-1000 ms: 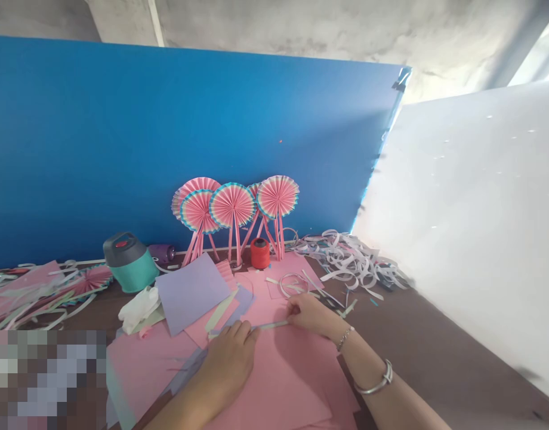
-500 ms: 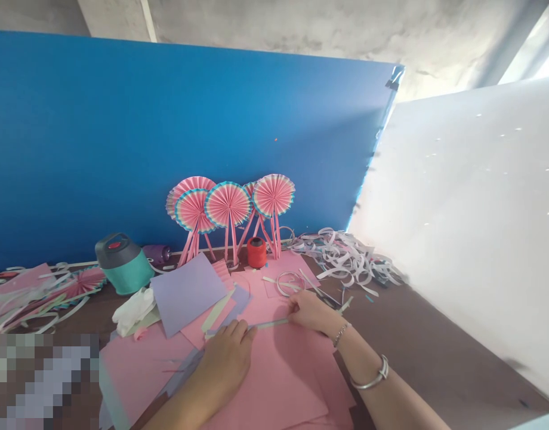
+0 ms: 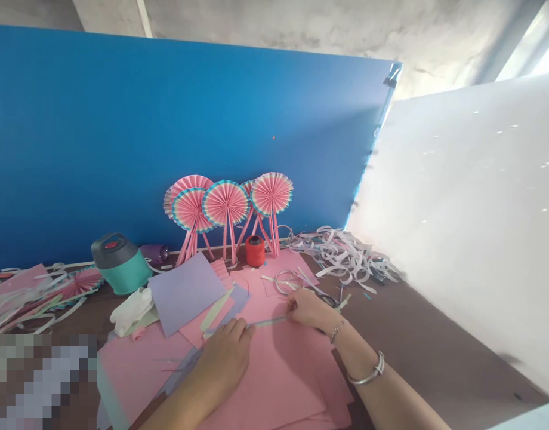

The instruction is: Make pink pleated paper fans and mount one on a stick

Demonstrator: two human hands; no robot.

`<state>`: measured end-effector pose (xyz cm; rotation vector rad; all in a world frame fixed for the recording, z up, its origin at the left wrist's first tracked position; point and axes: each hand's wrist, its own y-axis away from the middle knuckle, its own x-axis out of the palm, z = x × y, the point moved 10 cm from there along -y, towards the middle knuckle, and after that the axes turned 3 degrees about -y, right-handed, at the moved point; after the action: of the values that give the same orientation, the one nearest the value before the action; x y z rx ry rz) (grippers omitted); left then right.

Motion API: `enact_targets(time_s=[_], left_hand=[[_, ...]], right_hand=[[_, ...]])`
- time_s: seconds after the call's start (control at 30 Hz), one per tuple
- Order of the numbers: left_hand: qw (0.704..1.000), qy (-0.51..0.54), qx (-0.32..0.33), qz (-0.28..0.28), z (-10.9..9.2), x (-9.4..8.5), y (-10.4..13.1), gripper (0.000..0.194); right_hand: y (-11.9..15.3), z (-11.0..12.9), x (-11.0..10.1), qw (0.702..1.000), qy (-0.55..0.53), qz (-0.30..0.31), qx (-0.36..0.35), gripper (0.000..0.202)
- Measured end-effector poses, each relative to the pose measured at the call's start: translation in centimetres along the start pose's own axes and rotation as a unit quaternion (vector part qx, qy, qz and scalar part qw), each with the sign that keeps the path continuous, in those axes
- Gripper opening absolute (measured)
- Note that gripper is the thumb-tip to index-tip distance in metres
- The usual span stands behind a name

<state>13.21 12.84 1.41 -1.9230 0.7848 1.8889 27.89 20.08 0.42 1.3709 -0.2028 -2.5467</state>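
Observation:
Pink paper sheets (image 3: pixel 274 370) lie in front of me, with a narrow pale green and bluish strip (image 3: pixel 269 323) along their far edge. My left hand (image 3: pixel 227 352) rests on the strip's left end, fingers bent close together and pressing on the paper. At the strip's right end, my right hand (image 3: pixel 308 309) pinches the paper edge between thumb and fingers; a bracelet and a bangle circle that wrist and forearm. Beyond my right hand lies a ring of thin strip (image 3: pixel 290 282). A lavender sheet (image 3: pixel 187 292) lies left of the strip.
Pink folded paper fans (image 3: pixel 226 204) stand against the blue panel (image 3: pixel 122 131). Nearby are a red thread spool (image 3: pixel 255 251), a teal container (image 3: pixel 125 269), crumpled white material (image 3: pixel 131 310) and a heap of paper strips (image 3: pixel 346 254). A white panel (image 3: pixel 471 197) borders the right.
The view has shifted slightly. Both hands keep nearly the same places on the pink paper and its strip.

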Motion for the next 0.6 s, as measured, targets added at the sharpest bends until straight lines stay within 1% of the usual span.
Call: enact_targets(time_s=[0.17,0.3,0.37,0.47,0.6], left_hand=[[1.0,0.007,-0.002,-0.015,0.4,0.5,-0.1,0.042],[0.997,0.044,0.011,-0.069,0.7,0.4,-0.1,0.039],[0.994,0.059,0.013,-0.087,0.9,0.4,-0.1,0.037],[0.994,0.06,0.017,-0.09,1.0,0.6,0.0,0.037],[0.993,0.065,0.025,-0.097,0.9,0.4,0.1,0.034]], right_hand=[[-0.1,-0.5,-0.2,1.0,0.008,-0.005,0.015,0.016],[-0.3,-1.3,-0.4,1.0,0.002,0.0,0.024,0.012],[-0.3,-1.7,-0.5,1.0,-0.005,0.005,0.026,0.012],[-0.2,-2.1,-0.5,0.999,-0.019,0.014,0.033,0.012],[-0.1,-2.3,-0.5,0.998,-0.037,0.022,0.037,0.012]])
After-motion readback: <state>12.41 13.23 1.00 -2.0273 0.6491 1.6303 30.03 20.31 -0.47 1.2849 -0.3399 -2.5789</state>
